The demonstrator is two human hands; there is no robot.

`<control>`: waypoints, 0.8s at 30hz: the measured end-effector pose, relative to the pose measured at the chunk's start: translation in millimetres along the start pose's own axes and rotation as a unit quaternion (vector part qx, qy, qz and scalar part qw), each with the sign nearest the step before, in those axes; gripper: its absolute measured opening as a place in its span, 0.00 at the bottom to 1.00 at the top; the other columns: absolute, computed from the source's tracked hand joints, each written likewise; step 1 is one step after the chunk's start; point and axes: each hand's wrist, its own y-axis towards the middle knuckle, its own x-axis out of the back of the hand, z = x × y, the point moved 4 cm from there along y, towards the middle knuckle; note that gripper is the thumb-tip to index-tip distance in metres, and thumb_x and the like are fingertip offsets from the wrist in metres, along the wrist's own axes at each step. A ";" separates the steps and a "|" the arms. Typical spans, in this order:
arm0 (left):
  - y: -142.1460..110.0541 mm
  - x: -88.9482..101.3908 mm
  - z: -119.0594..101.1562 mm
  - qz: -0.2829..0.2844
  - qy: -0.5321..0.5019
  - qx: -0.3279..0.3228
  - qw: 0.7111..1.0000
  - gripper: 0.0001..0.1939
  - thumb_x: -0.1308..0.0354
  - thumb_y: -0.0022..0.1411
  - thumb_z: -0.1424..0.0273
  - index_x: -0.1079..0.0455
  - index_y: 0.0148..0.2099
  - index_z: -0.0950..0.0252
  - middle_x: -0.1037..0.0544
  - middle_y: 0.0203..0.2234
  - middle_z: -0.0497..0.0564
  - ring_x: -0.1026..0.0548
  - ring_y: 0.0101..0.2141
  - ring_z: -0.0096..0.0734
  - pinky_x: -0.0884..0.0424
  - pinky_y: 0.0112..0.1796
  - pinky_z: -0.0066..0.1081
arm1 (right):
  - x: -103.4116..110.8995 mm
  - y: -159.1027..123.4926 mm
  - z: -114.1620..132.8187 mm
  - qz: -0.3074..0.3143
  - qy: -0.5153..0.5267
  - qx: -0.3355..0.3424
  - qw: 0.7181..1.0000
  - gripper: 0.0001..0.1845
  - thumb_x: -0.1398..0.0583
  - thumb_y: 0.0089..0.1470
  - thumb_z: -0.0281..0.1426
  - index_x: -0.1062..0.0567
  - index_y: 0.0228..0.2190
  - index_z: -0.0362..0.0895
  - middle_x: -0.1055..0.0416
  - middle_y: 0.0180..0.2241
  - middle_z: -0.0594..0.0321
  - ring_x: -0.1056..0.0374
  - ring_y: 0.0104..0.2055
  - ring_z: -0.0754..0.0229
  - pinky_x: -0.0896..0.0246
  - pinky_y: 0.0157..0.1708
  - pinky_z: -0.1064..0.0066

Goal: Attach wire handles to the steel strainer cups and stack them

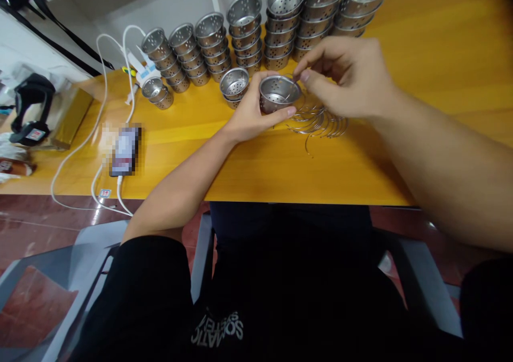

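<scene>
My left hand (pixel 249 113) is closed round a small perforated metal strainer basket (pixel 274 104), its mouth tipped up. At the basket's right rim, the thumb and forefinger of my right hand (pixel 348 79) pinch a thin curved wire (pixel 287 97), part of which shows inside the basket. Whether the wire's end passes through a hole is too small to tell. Below my right hand lies a loose bunch of curved wires (pixel 323 122). Just left of my left hand stands a short stack of similar baskets (pixel 234 84).
Tall stacks of perforated baskets (pixel 245 31) line the table's back edge. A smaller stack (pixel 158 92) stands at left, near a power strip (pixel 147 73). A phone (pixel 125 151) with white cables (pixel 105 89) and a black strap device (pixel 32 108) lie further left.
</scene>
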 end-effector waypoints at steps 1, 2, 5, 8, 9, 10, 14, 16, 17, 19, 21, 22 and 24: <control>-0.1 0.0 0.6 0.005 0.002 0.001 1.000 0.58 0.46 0.88 0.23 0.63 0.94 0.55 0.21 0.70 0.60 0.12 0.71 0.55 0.21 0.77 0.61 | 1.8 -0.3 0.6 0.011 -0.019 0.006 1.000 0.25 0.23 0.78 0.63 0.10 0.47 0.56 0.13 0.45 0.54 0.21 0.40 0.46 0.15 0.46 0.50; -0.3 0.1 1.8 0.010 0.003 0.003 1.000 0.59 0.46 0.88 0.23 0.63 0.95 0.55 0.22 0.70 0.60 0.12 0.72 0.55 0.21 0.77 0.62 | 3.5 -0.5 1.5 0.021 -0.033 0.018 0.999 0.20 0.23 0.79 0.58 0.10 0.48 0.57 0.13 0.46 0.54 0.21 0.41 0.45 0.15 0.47 0.49; -0.3 2.7 7.1 0.004 -0.005 0.001 1.000 0.60 0.47 0.86 0.21 0.61 0.94 0.54 0.23 0.72 0.60 0.13 0.72 0.55 0.21 0.77 0.61 | 6.0 -0.8 2.7 0.050 -0.060 0.067 0.995 0.09 0.25 0.79 0.47 0.09 0.49 0.57 0.13 0.51 0.52 0.19 0.45 0.44 0.14 0.51 0.48; 0.4 6.4 12.5 -0.019 -0.013 -0.002 1.000 0.61 0.45 0.82 0.17 0.54 0.91 0.54 0.23 0.72 0.60 0.13 0.72 0.54 0.18 0.76 0.57 | 5.7 -1.2 0.2 0.065 -0.072 0.098 0.990 0.04 0.26 0.78 0.40 0.09 0.51 0.57 0.12 0.56 0.50 0.16 0.51 0.41 0.14 0.53 0.45; 0.7 7.1 14.1 -0.025 -0.012 0.001 1.000 0.61 0.44 0.81 0.16 0.52 0.90 0.54 0.22 0.71 0.60 0.12 0.72 0.54 0.17 0.76 0.56 | 5.5 -1.4 -1.0 0.067 -0.077 0.101 0.990 0.05 0.27 0.77 0.38 0.09 0.51 0.57 0.11 0.58 0.50 0.16 0.52 0.40 0.14 0.53 0.45; 0.9 7.4 15.4 -0.030 -0.010 0.004 1.000 0.61 0.44 0.80 0.15 0.50 0.88 0.54 0.22 0.71 0.60 0.12 0.72 0.53 0.17 0.75 0.56 | 5.1 -1.5 -2.3 0.072 -0.082 0.102 0.989 0.06 0.27 0.77 0.38 0.09 0.52 0.57 0.11 0.59 0.50 0.15 0.54 0.39 0.14 0.52 0.44; 1.6 5.8 16.2 -0.044 -0.015 -0.019 0.999 0.61 0.47 0.76 0.11 0.46 0.85 0.53 0.22 0.70 0.58 0.11 0.70 0.53 0.14 0.72 0.54 | 3.4 -1.8 -5.7 0.098 -0.091 0.105 0.985 0.11 0.29 0.78 0.37 0.07 0.55 0.59 0.12 0.61 0.49 0.15 0.61 0.36 0.12 0.59 0.42; 2.0 4.3 15.4 -0.046 -0.014 -0.029 0.998 0.61 0.48 0.77 0.12 0.48 0.86 0.52 0.23 0.70 0.58 0.11 0.70 0.53 0.14 0.72 0.54 | 2.1 -1.8 -8.2 0.108 -0.081 0.098 0.986 0.11 0.28 0.78 0.38 0.06 0.56 0.60 0.13 0.62 0.50 0.15 0.62 0.36 0.11 0.61 0.43; 2.2 3.7 14.8 -0.044 -0.009 -0.027 0.999 0.60 0.48 0.79 0.13 0.49 0.87 0.52 0.24 0.71 0.57 0.11 0.71 0.53 0.15 0.73 0.55 | 1.1 -2.0 -9.6 0.112 -0.078 0.095 0.986 0.12 0.28 0.78 0.38 0.05 0.57 0.61 0.13 0.63 0.50 0.16 0.63 0.36 0.10 0.60 0.43; 2.5 3.5 12.7 -0.039 0.001 -0.021 0.999 0.58 0.48 0.82 0.15 0.53 0.89 0.49 0.25 0.72 0.56 0.13 0.74 0.54 0.16 0.74 0.56 | -2.0 -3.2 -12.5 0.122 -0.075 0.092 0.985 0.15 0.28 0.77 0.37 0.05 0.59 0.62 0.15 0.66 0.50 0.16 0.65 0.36 0.10 0.62 0.43; 2.4 4.7 9.5 -0.036 0.005 -0.019 0.999 0.58 0.48 0.82 0.16 0.56 0.91 0.47 0.26 0.73 0.56 0.14 0.75 0.55 0.17 0.75 0.57 | -5.7 -5.1 -14.5 0.135 -0.076 0.102 0.983 0.21 0.29 0.77 0.33 0.06 0.63 0.64 0.17 0.68 0.50 0.17 0.67 0.35 0.11 0.65 0.41; 2.1 5.4 8.0 -0.034 0.004 -0.021 0.999 0.58 0.49 0.82 0.16 0.57 0.91 0.47 0.26 0.73 0.56 0.14 0.76 0.56 0.17 0.76 0.58 | -7.2 -5.9 -15.3 0.139 -0.076 0.108 0.981 0.23 0.29 0.76 0.31 0.06 0.65 0.64 0.18 0.69 0.50 0.17 0.67 0.35 0.11 0.66 0.40; 1.4 6.3 6.3 -0.030 0.003 -0.027 0.999 0.59 0.50 0.82 0.15 0.58 0.92 0.46 0.27 0.73 0.56 0.15 0.77 0.57 0.18 0.76 0.58 | -9.5 -7.1 -17.1 0.149 -0.076 0.112 0.980 0.27 0.31 0.76 0.29 0.07 0.68 0.64 0.20 0.71 0.50 0.17 0.68 0.35 0.11 0.67 0.41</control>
